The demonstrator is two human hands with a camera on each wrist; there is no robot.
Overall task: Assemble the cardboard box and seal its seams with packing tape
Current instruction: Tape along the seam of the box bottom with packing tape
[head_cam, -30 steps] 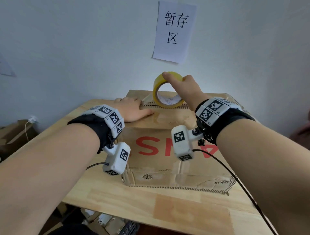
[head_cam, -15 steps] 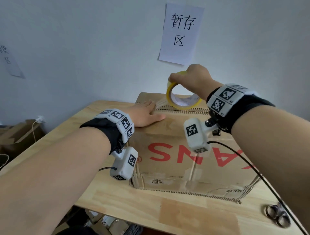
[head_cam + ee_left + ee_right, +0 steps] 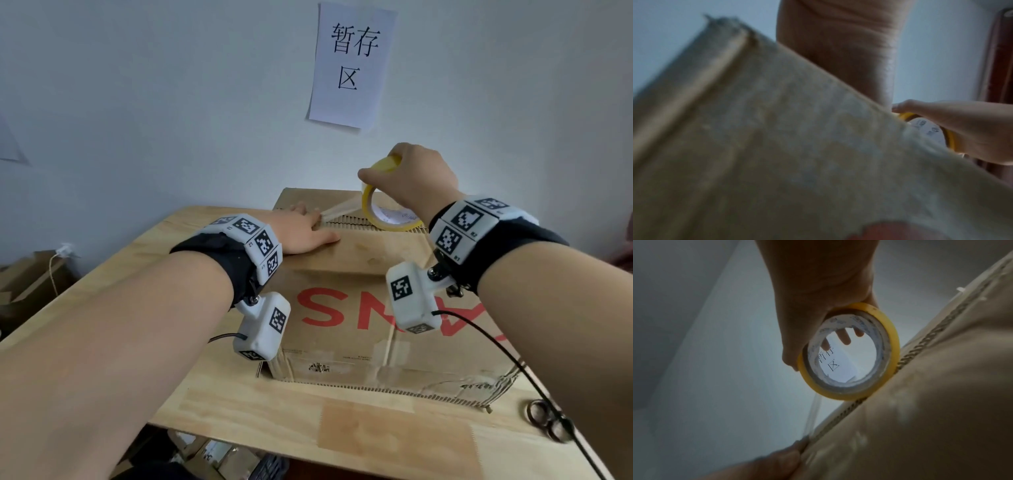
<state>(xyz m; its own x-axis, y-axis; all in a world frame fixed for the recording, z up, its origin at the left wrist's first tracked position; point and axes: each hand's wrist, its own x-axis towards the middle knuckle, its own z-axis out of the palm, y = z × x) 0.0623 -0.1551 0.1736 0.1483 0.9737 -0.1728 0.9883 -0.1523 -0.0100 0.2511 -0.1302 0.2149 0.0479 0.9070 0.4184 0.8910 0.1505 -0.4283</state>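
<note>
Cardboard box (image 3: 359, 260) lies on the wooden surface (image 3: 376, 431), red lettering on its near face, its top seam running left to right along the far edge. Left hand (image 3: 301, 231) is stretched out flat on the box top, palm down, fingers (image 3: 310, 214) straight and pressing where the clear tape strip (image 3: 342, 210) meets the cardboard by the seam. Right hand (image 3: 411, 178) is raised over the far side of the box, wrist bent downward, gripping the yellow tape roll (image 3: 371, 205) from above; in the right wrist view the thumb sits against the roll's outer side and fingertips (image 3: 844, 337) curl in through the core, so the roll (image 3: 849, 352) is firmly grasped. Roll stands on edge, its lower rim touching or just above the corrugated seam — hard to call which. Tape strip stretches taut from the roll down-left to the left hand's fingertips. Both forearms reach forward from the near edge, each with a black wrist strap and white marker blocks. Scissors (image 3: 548, 419) rest on the surface near the right, just beside the box's near corner. Paper sign (image 3: 352, 65) with printed characters hangs on the wall behind.
</note>
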